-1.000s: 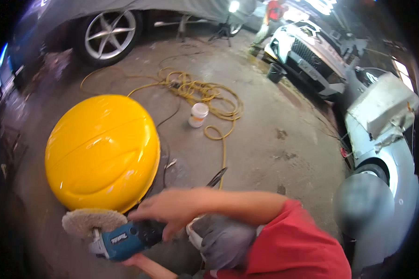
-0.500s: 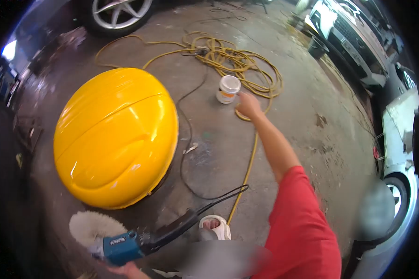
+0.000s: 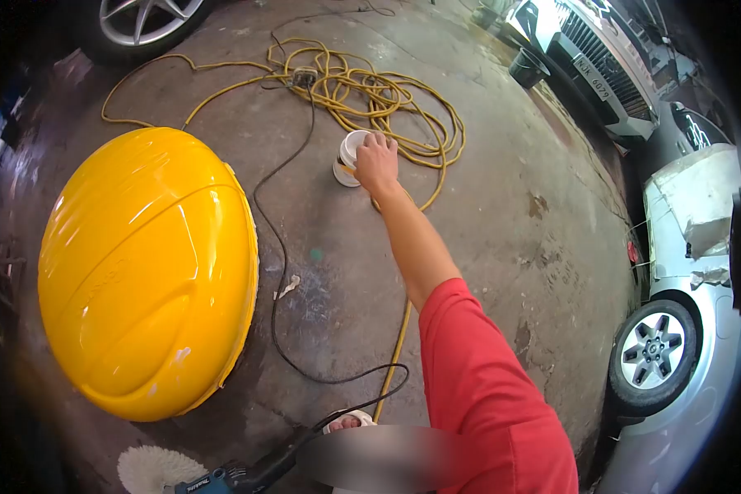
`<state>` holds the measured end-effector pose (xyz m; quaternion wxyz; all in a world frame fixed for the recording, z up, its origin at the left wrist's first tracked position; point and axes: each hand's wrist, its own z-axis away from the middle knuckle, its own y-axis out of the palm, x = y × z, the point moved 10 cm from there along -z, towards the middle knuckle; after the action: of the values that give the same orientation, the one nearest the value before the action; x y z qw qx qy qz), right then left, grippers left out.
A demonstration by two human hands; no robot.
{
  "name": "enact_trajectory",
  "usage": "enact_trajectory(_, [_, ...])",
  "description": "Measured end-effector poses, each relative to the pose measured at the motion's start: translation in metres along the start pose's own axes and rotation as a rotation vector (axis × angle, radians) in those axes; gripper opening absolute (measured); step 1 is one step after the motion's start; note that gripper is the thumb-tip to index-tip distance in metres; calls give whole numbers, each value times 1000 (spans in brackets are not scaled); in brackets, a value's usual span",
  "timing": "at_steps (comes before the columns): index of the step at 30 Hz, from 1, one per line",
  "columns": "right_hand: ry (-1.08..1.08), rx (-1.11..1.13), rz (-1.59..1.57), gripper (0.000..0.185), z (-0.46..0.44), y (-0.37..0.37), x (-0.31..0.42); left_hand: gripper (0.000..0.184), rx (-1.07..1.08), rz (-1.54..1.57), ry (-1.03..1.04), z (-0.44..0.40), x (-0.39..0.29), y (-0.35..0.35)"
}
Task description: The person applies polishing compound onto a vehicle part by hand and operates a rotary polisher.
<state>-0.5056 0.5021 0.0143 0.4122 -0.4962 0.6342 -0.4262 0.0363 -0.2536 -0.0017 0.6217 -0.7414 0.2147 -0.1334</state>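
My right hand (image 3: pixel 377 160) reaches out to a small white tub (image 3: pixel 346 171) with an orange mark, standing on the floor. Its fingers are bent over the edge of the tub's lid (image 3: pixel 356 144) and grip it; the fingertips are partly hidden. At the lower left edge is a blue and black polisher (image 3: pixel 210 482) with a fluffy white pad (image 3: pixel 158 469). My left hand is out of view below it. A large glossy yellow domed shell (image 3: pixel 148 272) lies on the floor to the left, above the polisher.
A coiled yellow cord (image 3: pixel 387 95) lies behind the tub. The polisher's black cable (image 3: pixel 273 313) loops across the concrete floor (image 3: pixel 502 239). At the right stands a silver car (image 3: pixel 716 354), with another car front (image 3: pixel 605 66) and a dark bucket (image 3: pixel 528 67) beyond.
My right hand has moved from beside the tub onto its lid. The view has shifted, so the shell and tub sit further left; the polisher is lower and my left hand has left the frame.
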Motion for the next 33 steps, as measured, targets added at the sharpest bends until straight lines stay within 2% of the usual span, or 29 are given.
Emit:
enact_trajectory(1, [-36, 13, -16, 19, 5, -1, -1, 35, 82, 712, -129, 4, 0, 6])
enact_trajectory(3, [-80, 21, -37, 21, 19, -4, -4, 45, 260, 1324, -231, 20, -16, 13])
enact_trajectory(5, [-85, -143, -95, 22, 49, -22, -15, 56, 451, 1934, -320, 36, -41, 11])
enact_trajectory(6, [-73, -131, -115, 19, 69, -29, -20, 61, 558, 2239, -372, 44, -56, 7])
enact_trajectory(7, [-63, -127, -127, 17, 90, -41, -26, 61, 565, 2254, -386, 47, -66, -2])
enact_trajectory(9, [3, -100, -126, 14, 137, -46, -50, 74, 617, 2416, -375, 46, -93, -21])
enact_trajectory(10, [73, -10, -119, 12, 161, -50, -64, 74, 628, 2443, -380, 45, -98, -16])
enact_trajectory(11, [146, 80, -111, 12, 189, -54, -79, 79, 499, 2338, -273, 37, -94, -17])
enact_trajectory(15, [245, 208, -33, 11, 303, -111, -102, 102, 34, 1864, 91, 11, -86, -27])
enact_trajectory(17, [243, 312, 67, 14, 359, -125, -103, 102, 15, 1920, 67, 8, -82, 3])
enact_trajectory(20, [192, 274, 146, 17, 429, -141, -101, 103, -147, 1978, 23, 10, -64, 60])
enact_trajectory(23, [226, 302, 157, 18, 494, -135, -110, 99, -155, 2100, 13, 23, -82, 72])
enact_trajectory(25, [285, 234, 117, 20, 520, -139, -111, 87, 28, 2497, -123, 36, -108, 65])
enact_trajectory(26, [346, 183, 77, 22, 534, -144, -116, 87, 25, 2502, -127, 39, -108, 60])
enact_trajectory(28, [381, 212, 36, 24, 553, -138, -115, 75, 102, 2633, -208, 46, -111, 60])
enact_trajectory(29, [415, 245, -12, 26, 556, -131, -115, 75, 87, 2638, -204, 44, -105, 68])
enact_trajectory(31, [415, 271, -42, 33, 548, -128, -105, 71, -159, 1766, 327, 41, -96, 49])
enact_trajectory(32, [467, 341, -79, 37, 551, -114, -108, 71, -171, 1764, 325, 42, -96, 39])
enact_trajectory(33, [523, 415, -114, 41, 557, -102, -112, 70, -71, 2236, 108, 40, -90, 51])
